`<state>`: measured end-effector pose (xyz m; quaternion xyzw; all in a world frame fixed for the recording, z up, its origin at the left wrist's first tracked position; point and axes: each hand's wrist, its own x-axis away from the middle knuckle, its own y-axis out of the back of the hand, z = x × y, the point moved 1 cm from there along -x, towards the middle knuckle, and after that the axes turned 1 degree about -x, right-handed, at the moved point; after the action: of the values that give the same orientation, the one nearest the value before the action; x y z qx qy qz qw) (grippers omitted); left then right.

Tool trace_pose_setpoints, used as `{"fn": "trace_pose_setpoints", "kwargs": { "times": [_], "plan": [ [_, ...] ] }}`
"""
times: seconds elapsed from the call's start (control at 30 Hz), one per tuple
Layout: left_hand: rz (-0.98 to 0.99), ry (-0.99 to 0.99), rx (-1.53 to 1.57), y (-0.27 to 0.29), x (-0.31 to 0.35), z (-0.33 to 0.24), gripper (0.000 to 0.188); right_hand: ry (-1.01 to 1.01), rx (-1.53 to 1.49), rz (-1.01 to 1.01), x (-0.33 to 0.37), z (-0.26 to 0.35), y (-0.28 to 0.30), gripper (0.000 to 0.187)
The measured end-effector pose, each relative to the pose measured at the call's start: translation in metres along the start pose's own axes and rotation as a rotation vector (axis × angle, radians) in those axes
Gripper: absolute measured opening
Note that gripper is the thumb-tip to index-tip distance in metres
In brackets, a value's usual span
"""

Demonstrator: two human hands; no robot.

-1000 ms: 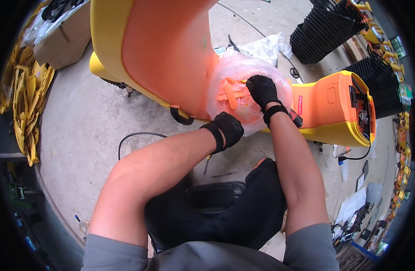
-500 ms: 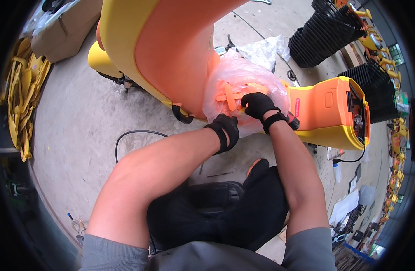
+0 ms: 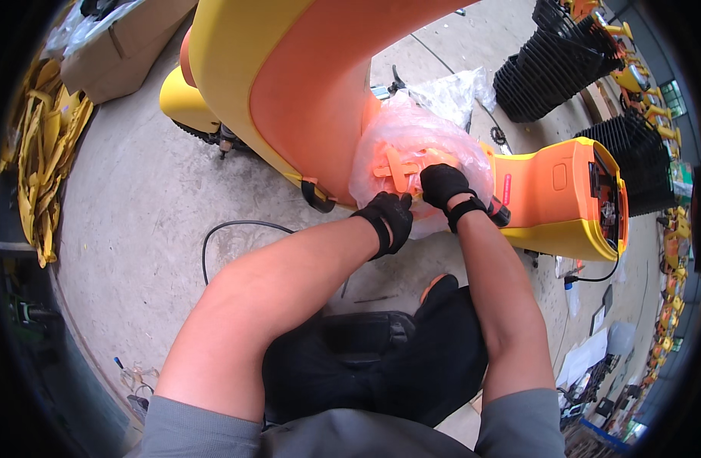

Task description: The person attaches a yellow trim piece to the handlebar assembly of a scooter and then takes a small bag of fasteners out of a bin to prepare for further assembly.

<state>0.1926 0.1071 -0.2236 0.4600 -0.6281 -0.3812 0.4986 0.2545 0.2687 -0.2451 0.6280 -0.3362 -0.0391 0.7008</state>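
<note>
A translucent plastic bag (image 3: 373, 141) lies spread over the low middle of an orange and yellow scooter body (image 3: 312, 91). Several orange plastic parts (image 3: 397, 169) rest in the bag's opening. My right hand (image 3: 444, 185), in a black glove, is at the bag beside those parts, its fingers curled down and their tips hidden. Closer to me, my black-gloved left hand (image 3: 394, 217) is closed at the bag's near edge; what it grips, if anything, cannot be made out. A dark tool handle with red on it (image 3: 501, 211) shows just past my right wrist.
The scooter's orange rear section (image 3: 549, 183) has an open end with a cable hanging from it. Stacked black baskets (image 3: 552, 61) stand behind at right. Yellow parts (image 3: 49, 153) are heaped at left by a cardboard box (image 3: 121, 49). A black cable (image 3: 213, 237) curves over the concrete floor.
The whole view has shifted slightly. Both hands stay at the bag; the right hand's fingers have turned further down beside the orange parts.
</note>
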Motion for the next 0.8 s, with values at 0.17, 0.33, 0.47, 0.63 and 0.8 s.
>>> {"fn": "trace_pose_setpoints", "kwargs": {
  "times": [0.17,0.33,0.47,0.63,0.8],
  "plan": [
    [0.153,-0.01,-0.112,-0.008,0.0,0.01,0.038,0.199,-0.202,-0.044,0.007,-0.012,0.019,0.018],
    [0.25,-0.067,-0.117,0.003,0.003,0.006,0.039,0.042,-0.548,0.033,0.018,-0.019,0.029,0.019],
    [0.358,-0.059,-0.056,0.009,-0.002,0.004,0.04,0.042,-0.6,-0.008,0.021,-0.022,0.032,0.021],
    [0.244,0.147,0.234,0.037,-0.012,0.01,0.03,0.044,-0.687,-0.091,0.02,-0.029,0.028,0.023],
    [-0.328,0.333,0.617,0.04,-0.031,0.026,0.023,0.055,-0.891,-0.158,0.025,-0.034,0.032,0.018]
  ]
}}
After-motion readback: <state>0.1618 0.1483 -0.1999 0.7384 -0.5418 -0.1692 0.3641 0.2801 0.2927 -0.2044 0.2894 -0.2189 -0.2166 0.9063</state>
